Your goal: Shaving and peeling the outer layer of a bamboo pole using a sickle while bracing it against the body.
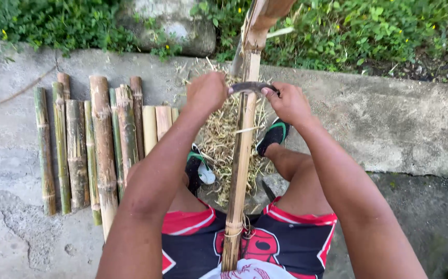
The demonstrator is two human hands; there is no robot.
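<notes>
A long bamboo strip (240, 160) runs from my lap up and away between my legs. Across it lies a dark curved blade (251, 87). My left hand (207, 92) is closed on the blade's left end, and my right hand (287, 103) pinches its right end. The blade presses on the strip just below a node. Pale shavings (218, 137) lie heaped under the strip, between my sandalled feet (274, 135).
A row of several cut bamboo lengths (94, 142) lies on the concrete ground at the left. Another dark blade (268, 190) rests by my right thigh. A concrete ledge (389, 119) and green plants (358, 31) run along the back.
</notes>
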